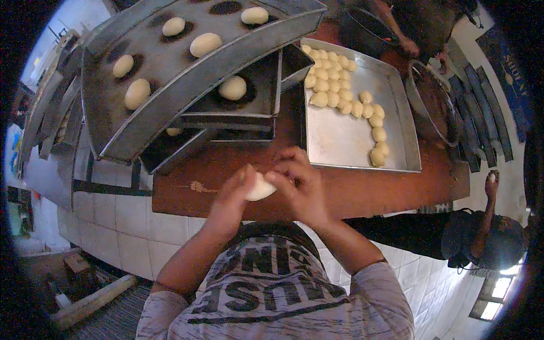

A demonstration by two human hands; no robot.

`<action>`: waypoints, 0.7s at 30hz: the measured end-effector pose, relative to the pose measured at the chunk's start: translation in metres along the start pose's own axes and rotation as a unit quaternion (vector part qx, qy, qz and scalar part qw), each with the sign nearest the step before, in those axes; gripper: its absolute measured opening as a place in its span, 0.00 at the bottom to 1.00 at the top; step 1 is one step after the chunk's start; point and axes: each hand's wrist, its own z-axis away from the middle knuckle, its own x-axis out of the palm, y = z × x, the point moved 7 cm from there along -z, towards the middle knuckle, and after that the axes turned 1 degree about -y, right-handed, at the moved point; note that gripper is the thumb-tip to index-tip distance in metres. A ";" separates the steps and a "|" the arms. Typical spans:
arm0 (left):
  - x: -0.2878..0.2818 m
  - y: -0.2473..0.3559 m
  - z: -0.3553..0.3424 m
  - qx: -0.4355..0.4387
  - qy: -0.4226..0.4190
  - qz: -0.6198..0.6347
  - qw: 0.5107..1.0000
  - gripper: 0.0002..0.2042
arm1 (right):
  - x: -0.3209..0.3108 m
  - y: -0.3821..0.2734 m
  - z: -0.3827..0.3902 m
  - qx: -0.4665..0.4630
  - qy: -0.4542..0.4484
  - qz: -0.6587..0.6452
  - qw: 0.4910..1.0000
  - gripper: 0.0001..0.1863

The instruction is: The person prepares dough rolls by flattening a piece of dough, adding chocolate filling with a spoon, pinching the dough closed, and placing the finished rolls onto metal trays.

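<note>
Between my two hands, over the near edge of the brown table (362, 190), is a pale piece of dough (260, 188). My left hand (237, 187) is closed round its left side, somewhat blurred. The fingers of my right hand (294, 178) are bent, with thumb and fingertips pinching its upper right side. Ahead to the right, a shallow metal tray (340, 139) holds many yellowish filling balls (331, 76), grouped at its far left with a line down the middle. At the far left, a dark baking tray (164, 48) carries several spaced dough balls (205, 45).
More dark trays are stacked under the upper one, one with a dough ball (233, 88). A round metal basin (433, 102) stands right of the filling tray. Another person's hand (409, 46) is at the far side, and a second person (481, 238) stands at the right.
</note>
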 end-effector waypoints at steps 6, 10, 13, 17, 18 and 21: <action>-0.012 0.004 0.007 0.037 -0.058 -0.081 0.994 0.22 | 0.004 -0.040 -0.004 -0.149 -0.035 0.162 0.975 0.11; 0.009 0.018 0.012 0.147 -0.037 -0.322 0.935 0.25 | 0.006 -0.001 -0.010 0.074 0.006 -0.114 0.991 0.11; -0.019 -0.020 -0.013 -0.060 -0.014 -0.038 0.997 0.19 | 0.006 -0.007 -0.007 0.016 0.004 -0.022 1.000 0.11; -0.011 -0.004 -0.003 -0.159 -0.106 -0.062 0.980 0.25 | 0.001 -0.059 -0.001 -0.163 -0.027 0.192 0.967 0.10; -0.005 0.008 -0.002 -0.113 -0.131 -0.139 0.975 0.29 | 0.001 -0.062 0.000 -0.184 -0.042 0.212 0.959 0.10; 0.016 0.028 -0.002 -0.024 -0.204 -0.208 0.956 0.39 | 0.010 -0.057 0.008 -0.162 -0.087 0.107 0.977 0.08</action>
